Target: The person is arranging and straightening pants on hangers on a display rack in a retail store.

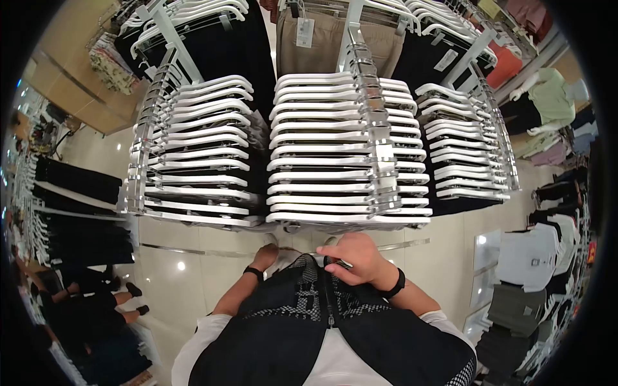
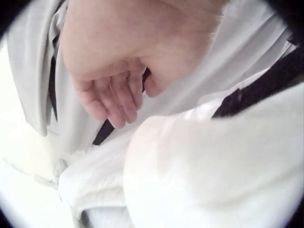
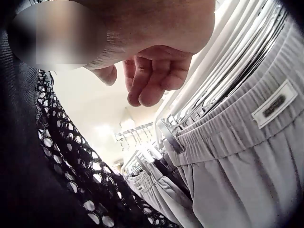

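Observation:
My right hand (image 1: 358, 258) is raised in front of the black mesh vest (image 1: 277, 299), just below the near end of the middle row of white hangers (image 1: 315, 209). In the right wrist view its fingers (image 3: 151, 88) bend loosely with nothing between them. Close beside it hang light grey elastic-waist pants (image 3: 228, 161) with a small label (image 3: 274, 103). My left hand (image 1: 265, 257) is low at the vest's left edge. Its fingers (image 2: 114, 97) are loosely curled and hold nothing in the left wrist view, near pale grey cloth (image 2: 76, 114) and a white sleeve (image 2: 209, 161).
Side rows of hangers flank the middle one, on the left (image 1: 206, 154) and the right (image 1: 467, 154). Brown pants (image 1: 322, 48) hang behind. More clothes racks stand at both sides, a mannequin (image 1: 547, 100) at the far right. At lower left another person (image 1: 96, 315) is seen.

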Demonstrator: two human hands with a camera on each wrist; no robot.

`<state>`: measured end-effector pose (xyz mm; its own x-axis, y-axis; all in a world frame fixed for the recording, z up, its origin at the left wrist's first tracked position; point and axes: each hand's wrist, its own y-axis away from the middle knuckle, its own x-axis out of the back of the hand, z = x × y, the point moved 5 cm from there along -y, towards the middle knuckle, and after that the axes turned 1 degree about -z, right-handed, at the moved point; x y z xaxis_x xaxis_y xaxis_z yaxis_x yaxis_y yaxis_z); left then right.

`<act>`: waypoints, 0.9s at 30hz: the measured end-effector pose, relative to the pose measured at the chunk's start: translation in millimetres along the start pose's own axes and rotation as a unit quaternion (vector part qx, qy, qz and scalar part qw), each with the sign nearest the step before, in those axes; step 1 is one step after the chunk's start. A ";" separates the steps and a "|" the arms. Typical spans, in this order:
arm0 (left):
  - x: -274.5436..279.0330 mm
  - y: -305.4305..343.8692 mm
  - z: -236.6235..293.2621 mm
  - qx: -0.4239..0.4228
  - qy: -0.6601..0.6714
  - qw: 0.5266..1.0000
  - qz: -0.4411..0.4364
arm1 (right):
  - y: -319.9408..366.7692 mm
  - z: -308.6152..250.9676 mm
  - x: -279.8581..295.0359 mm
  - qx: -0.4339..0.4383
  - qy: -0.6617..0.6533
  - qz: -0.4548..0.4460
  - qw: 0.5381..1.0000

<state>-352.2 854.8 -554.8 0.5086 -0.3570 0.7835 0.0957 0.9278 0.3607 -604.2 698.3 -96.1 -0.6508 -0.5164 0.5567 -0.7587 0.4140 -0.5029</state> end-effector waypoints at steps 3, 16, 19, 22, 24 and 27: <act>-43.3 30.5 -8.8 0.074 0.039 0.996 0.029 | 9.6 6.9 18.9 0.038 -0.018 -0.016 0.999; -61.6 129.3 8.0 0.342 0.271 0.900 0.012 | 13.5 24.2 32.5 0.038 -0.055 -0.038 0.997; -77.3 104.8 -7.6 0.219 0.207 0.953 -0.003 | 17.1 24.6 29.5 0.008 -0.041 -0.027 0.999; -70.5 66.8 -6.4 0.062 0.032 0.998 -0.007 | 23.8 21.3 32.6 -0.008 0.014 -0.009 1.000; -62.2 44.4 -11.4 0.083 0.127 0.987 0.049 | 34.6 20.7 42.4 -0.032 0.072 0.005 0.997; -8.5 -1.3 16.0 0.075 0.201 0.971 0.105 | 56.7 18.9 65.7 -0.077 0.175 0.045 0.981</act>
<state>-370.4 854.9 -553.9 0.7989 -0.0623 0.5982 -0.1564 0.9389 0.3067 -689.4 673.7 -100.6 -0.6644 -0.1952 0.7215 -0.6760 0.5686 -0.4687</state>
